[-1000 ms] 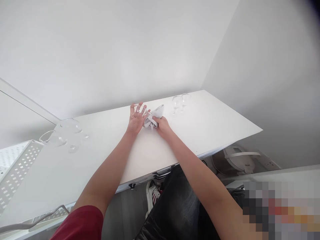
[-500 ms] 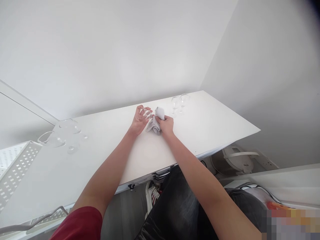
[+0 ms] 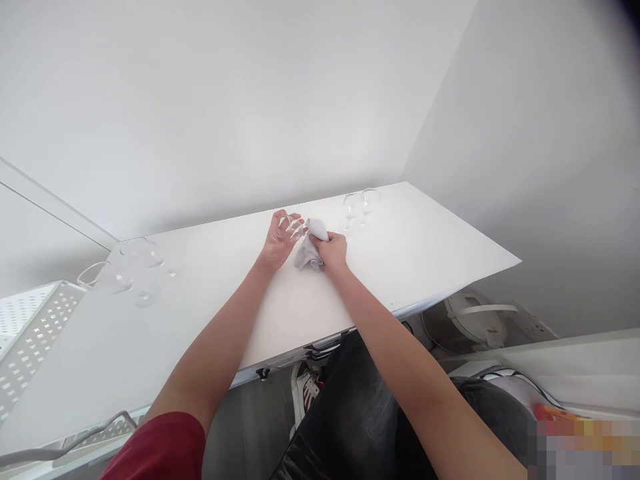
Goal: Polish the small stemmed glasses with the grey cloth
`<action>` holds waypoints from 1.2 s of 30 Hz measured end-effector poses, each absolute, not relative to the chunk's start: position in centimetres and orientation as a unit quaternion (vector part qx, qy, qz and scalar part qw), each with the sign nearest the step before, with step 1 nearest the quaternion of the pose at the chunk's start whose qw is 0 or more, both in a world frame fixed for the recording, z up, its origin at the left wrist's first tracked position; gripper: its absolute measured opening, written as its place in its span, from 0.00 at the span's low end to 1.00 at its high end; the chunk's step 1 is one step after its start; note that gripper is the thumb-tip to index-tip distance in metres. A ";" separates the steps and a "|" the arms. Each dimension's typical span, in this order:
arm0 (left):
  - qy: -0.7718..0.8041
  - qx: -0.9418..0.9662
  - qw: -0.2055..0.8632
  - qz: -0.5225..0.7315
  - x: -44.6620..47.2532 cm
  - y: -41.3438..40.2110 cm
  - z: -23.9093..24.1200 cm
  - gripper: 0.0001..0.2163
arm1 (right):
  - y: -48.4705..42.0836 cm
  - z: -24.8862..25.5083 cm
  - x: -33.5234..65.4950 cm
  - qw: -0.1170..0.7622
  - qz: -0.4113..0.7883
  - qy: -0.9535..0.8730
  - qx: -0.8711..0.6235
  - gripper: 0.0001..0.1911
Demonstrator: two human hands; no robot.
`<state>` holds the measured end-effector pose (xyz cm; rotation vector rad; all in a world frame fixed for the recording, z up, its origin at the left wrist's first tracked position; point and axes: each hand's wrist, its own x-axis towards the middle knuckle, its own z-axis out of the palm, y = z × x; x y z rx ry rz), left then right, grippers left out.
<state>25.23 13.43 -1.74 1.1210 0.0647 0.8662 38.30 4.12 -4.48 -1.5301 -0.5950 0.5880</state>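
Observation:
Over the middle of the white table [image 3: 200, 320], my left hand [image 3: 276, 245] is closed around the bowl of a clear stemmed glass [image 3: 292, 227], tilted with its rim toward the palm. My right hand [image 3: 334, 251] pinches a light grey cloth [image 3: 313, 250] against the glass's other end. The cloth covers the stem and foot, so those parts are hidden. Just beyond my right hand stand two more clear glasses [image 3: 367, 207], upright near the back edge.
Several clear glasses [image 3: 143, 273] stand at the table's left, beside a white perforated rack [image 3: 45, 327]. A white wall [image 3: 250, 100] runs behind the table. A rounded white appliance [image 3: 475, 320] sits below the right front edge, and a grey cable [image 3: 75, 443] crosses the lower left.
The cloth has shifted and refolded slightly in my right hand, its upper part moving a little toward the glass. My left hand and its glass have hardly moved.

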 end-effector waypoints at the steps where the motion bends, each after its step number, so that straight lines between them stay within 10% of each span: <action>1: 0.032 0.500 0.759 0.415 25.2 13.6 -1.8 0.32 | 4.0 -4.4 38.2 0.639 0.254 -0.262 -0.677 0.15; 7: 0.108 0.466 0.739 0.473 24.7 14.3 -1.7 0.23 | 3.6 -3.6 37.5 0.659 0.223 -0.328 -0.639 0.06; 10: 0.116 0.465 0.733 0.483 24.6 14.4 -1.7 0.22 | 3.2 -3.3 37.3 0.657 0.228 -0.394 -0.600 0.18; 27: 0.128 0.521 0.718 0.444 25.0 14.0 -1.8 0.20 | 2.4 -2.5 34.7 0.207 0.058 -0.650 -0.729 0.24; 36: 0.143 0.563 0.694 0.425 25.5 13.6 -2.1 0.26 | 1.9 -1.9 33.4 0.132 0.052 -0.633 -0.761 0.25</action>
